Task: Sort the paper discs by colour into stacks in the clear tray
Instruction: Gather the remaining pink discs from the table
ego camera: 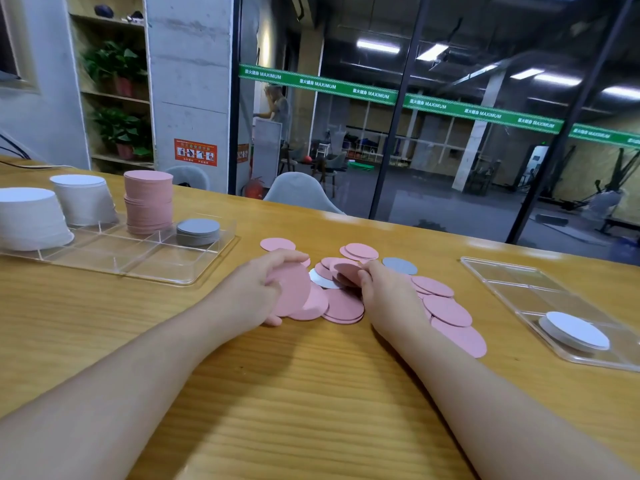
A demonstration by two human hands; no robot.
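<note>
- At far left, in the clear tray (194, 277): we log two white stacks (33, 220), both flaring and leaning, a tall pink stack (148, 202) and a low grey stack (198, 232). Risk: one more disc dropped on the pink stack could topple it across the dividers.
- At centre-left: our left hand (258, 292), fingers curled round a sheaf of pink discs (292, 292). Risk: thin paper fans out and slips in transit.
- At centre: our right hand (375, 292), fingertips pinching a pink disc (348, 271) above the loose pile (446, 310). Risk: a white disc (322, 280) or grey disc (400, 265) rides along unnoticed.
- At right: a second tray (502, 285) holding white discs (576, 330), a possible misplacement site.
</note>
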